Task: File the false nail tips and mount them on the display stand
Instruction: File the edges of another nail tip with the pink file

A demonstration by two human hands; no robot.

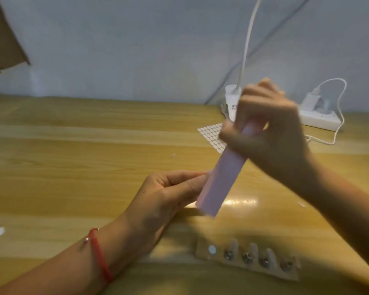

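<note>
Head view: right hand grips pink block; left hand pinches nail tip against it.

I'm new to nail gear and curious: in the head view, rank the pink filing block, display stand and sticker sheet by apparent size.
1-2. pink filing block and display stand: similar length; the block, in the right hand, is nearer the camera, so unranked.
3. sticker sheet: smallest, partly hidden.

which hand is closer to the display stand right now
Left. The left hand sits low, just past the left end of the display stand; the right hand is raised farther back, gripping the pink block.
</note>
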